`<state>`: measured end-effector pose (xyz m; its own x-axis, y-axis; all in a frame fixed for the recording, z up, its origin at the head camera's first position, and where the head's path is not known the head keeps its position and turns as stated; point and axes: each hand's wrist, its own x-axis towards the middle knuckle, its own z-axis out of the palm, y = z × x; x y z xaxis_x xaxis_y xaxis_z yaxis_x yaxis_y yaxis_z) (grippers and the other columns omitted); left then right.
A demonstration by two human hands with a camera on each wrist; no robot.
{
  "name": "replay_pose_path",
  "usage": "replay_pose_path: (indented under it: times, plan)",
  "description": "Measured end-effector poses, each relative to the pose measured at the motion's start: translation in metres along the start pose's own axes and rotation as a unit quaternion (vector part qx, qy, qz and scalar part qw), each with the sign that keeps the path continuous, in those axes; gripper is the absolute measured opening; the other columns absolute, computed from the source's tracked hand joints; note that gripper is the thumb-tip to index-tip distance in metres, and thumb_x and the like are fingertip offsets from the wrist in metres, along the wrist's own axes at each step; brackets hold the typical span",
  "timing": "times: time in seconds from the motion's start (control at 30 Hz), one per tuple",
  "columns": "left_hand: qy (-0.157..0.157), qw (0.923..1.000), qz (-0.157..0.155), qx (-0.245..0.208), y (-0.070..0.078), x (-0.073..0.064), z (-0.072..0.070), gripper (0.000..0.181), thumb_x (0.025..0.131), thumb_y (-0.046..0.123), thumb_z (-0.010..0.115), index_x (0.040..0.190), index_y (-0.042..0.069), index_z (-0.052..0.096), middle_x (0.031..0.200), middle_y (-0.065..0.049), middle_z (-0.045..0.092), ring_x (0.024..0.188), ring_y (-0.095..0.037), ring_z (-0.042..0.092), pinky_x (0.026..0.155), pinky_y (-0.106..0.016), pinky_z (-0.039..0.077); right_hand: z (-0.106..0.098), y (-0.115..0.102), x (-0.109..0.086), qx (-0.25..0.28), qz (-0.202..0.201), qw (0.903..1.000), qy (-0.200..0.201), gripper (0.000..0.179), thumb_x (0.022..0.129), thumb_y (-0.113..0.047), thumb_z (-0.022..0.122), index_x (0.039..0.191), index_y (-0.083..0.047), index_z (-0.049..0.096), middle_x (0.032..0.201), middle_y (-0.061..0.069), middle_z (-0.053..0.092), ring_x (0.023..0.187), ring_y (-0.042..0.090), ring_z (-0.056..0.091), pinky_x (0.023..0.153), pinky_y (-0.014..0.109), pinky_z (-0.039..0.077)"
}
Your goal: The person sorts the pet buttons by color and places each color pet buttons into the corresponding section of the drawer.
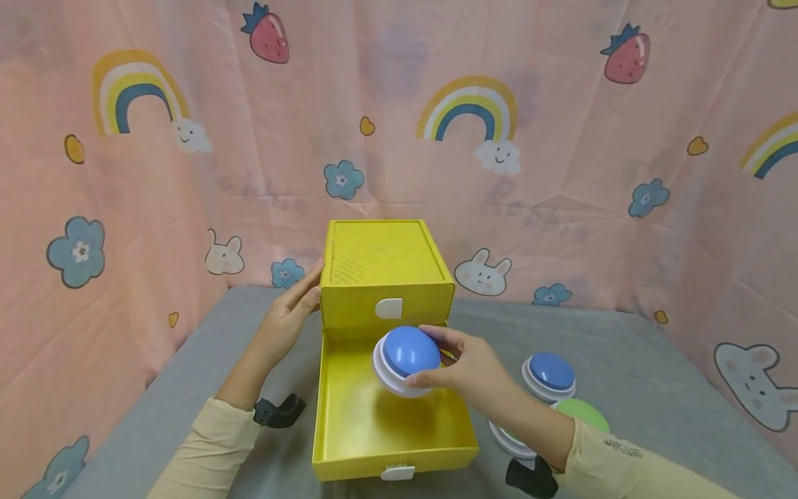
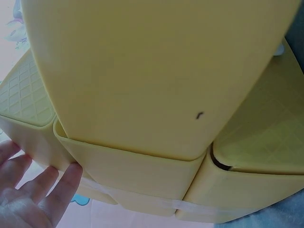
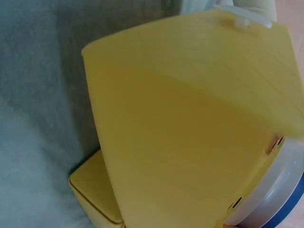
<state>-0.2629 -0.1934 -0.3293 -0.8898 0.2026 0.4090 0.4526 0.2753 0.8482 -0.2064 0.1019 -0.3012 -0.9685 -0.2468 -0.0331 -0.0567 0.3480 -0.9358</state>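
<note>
A yellow drawer box (image 1: 380,253) stands in the middle of the head view, its lower drawer (image 1: 349,433) pulled out toward me. My left hand (image 1: 283,322) lies against the box's left side. In the left wrist view, the fingers (image 2: 66,190) of that hand are fairly straight and touch the yellow wall. Thumb and fingers of my right hand (image 1: 467,364) grip a blue dome push button (image 1: 410,352) by its white base, tilted above the open drawer. The button's white base (image 3: 273,190) shows at the lower right of the right wrist view; that hand is mostly out of frame there.
Right of the drawer, a second blue button (image 1: 551,372) and a green button (image 1: 582,414) lie on the grey cloth (image 1: 499,326). Another white base (image 1: 510,441) is partly hidden by my right forearm. A pink patterned curtain (image 1: 399,187) hangs behind.
</note>
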Motion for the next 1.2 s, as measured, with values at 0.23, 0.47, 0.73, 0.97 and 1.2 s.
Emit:
replay_pose_path:
  times: [0.23,0.47,0.73,0.97,1.2]
  plan:
    - [0.001,1.0000,-0.006,0.006,0.000,0.001,0.001,0.053,0.108,0.038,0.040,0.158,0.028,0.026,0.166,0.008,0.019,0.149,-0.025,0.034,0.114,-0.053,0.041,0.017,0.002,0.002,-0.010,-0.006,0.9999,-0.011,0.072,0.069,-0.016,0.092,0.134,-0.008,0.062,0.138,0.011,0.062,0.132,0.035,0.055,0.108,0.047,0.048]
    - [0.005,0.9999,-0.002,0.013,-0.001,0.001,0.001,0.052,0.109,0.035,0.038,0.158,0.026,0.027,0.167,0.001,0.019,0.150,-0.028,0.032,0.114,-0.055,0.041,0.033,0.004,0.004,-0.007,-0.011,0.9990,-0.043,0.075,0.068,-0.012,0.092,0.135,-0.003,0.060,0.140,0.013,0.060,0.132,0.037,0.055,0.107,0.046,0.048]
    - [0.005,0.9999,0.000,0.012,0.000,0.001,0.001,0.053,0.108,0.036,0.039,0.158,0.026,0.027,0.167,0.004,0.020,0.150,-0.025,0.032,0.113,-0.053,0.042,0.044,0.006,0.003,-0.030,-0.022,0.9949,-0.094,0.075,0.067,-0.010,0.092,0.135,-0.002,0.061,0.139,0.016,0.061,0.132,0.039,0.054,0.107,0.048,0.048]
    - [0.004,0.9999,0.005,0.012,-0.001,0.001,0.001,0.053,0.108,0.035,0.039,0.159,0.025,0.026,0.167,0.003,0.019,0.150,-0.025,0.032,0.113,-0.052,0.042,0.050,0.009,0.005,-0.034,-0.019,0.9912,-0.127,0.075,0.066,-0.008,0.092,0.134,-0.001,0.061,0.139,0.017,0.060,0.132,0.041,0.054,0.107,0.049,0.048]
    - [0.005,0.9999,0.005,0.013,-0.003,0.001,0.001,0.052,0.108,0.035,0.039,0.158,0.028,0.026,0.166,0.010,0.021,0.149,-0.024,0.033,0.113,-0.053,0.042,0.055,0.013,0.008,-0.045,-0.022,0.9872,-0.151,0.076,0.065,-0.005,0.092,0.134,-0.001,0.061,0.139,0.017,0.060,0.131,0.039,0.055,0.107,0.049,0.048]
